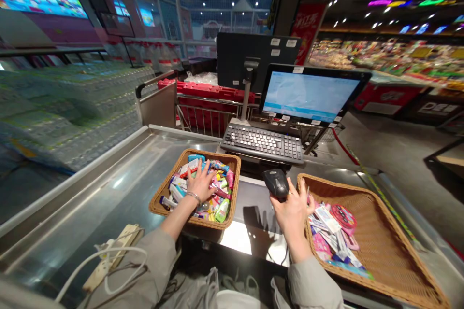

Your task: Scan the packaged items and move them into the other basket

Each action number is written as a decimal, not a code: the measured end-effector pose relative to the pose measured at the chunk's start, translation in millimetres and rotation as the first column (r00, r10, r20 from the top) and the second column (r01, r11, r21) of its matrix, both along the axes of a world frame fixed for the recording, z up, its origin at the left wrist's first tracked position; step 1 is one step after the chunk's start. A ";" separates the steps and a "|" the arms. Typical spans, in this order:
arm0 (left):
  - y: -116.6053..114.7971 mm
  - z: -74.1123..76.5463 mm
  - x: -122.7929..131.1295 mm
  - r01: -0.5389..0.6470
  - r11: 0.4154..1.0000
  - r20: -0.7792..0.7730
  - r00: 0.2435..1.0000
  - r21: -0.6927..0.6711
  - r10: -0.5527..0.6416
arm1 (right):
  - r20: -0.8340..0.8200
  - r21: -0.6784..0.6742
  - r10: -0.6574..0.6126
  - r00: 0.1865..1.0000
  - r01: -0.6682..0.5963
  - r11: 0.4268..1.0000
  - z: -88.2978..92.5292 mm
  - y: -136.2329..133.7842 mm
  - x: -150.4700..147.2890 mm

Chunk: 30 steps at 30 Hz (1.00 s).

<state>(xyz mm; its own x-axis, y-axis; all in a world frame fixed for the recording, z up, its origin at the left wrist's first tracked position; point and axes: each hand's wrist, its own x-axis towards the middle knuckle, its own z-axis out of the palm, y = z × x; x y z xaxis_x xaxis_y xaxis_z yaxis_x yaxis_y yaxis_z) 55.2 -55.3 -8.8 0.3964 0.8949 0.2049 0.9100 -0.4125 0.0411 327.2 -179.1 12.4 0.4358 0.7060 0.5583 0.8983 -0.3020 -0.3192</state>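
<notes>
My left hand (200, 182), with a thin bracelet on the wrist, reaches into a small wicker basket (159, 201) full of several small colourful packets (218, 192); its fingers curl down onto them. My right hand (293, 209) is closed around a black handheld barcode scanner (276, 182), held over the counter between the two baskets. Just right of it, a larger wicker basket (384, 231) holds several flat pink and white packets (331, 231) at its left end.
A black keyboard (263, 143) and a lit till screen (310, 95) stand behind the baskets on a steel checkout counter (108, 188). A power strip with a white cable (112, 256) lies at the near left. Red shopping carts (208, 101) stand behind the counter.
</notes>
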 end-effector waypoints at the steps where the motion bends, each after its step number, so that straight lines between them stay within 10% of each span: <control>1: 2.6 -0.6 -5.2 0.007 1.000 -0.007 1.000 -0.003 -0.007 | -0.001 -0.006 0.006 1.000 -0.006 1.000 0.7 0.8 -2.3; 30: 46.3 -31.6 -27.0 0.213 0.966 -0.030 0.975 -0.148 -0.220 | -0.029 -0.033 0.035 0.999 -0.036 0.999 -1.5 14.4 -20.0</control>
<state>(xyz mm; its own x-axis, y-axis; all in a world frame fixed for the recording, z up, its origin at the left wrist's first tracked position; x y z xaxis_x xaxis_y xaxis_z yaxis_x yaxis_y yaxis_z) 28.2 -9.0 -40.4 0.5902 0.8052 0.0580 0.8018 -0.5930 0.0743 307.2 -164.7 11.0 0.4255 0.7390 0.5222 0.8994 -0.2814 -0.3346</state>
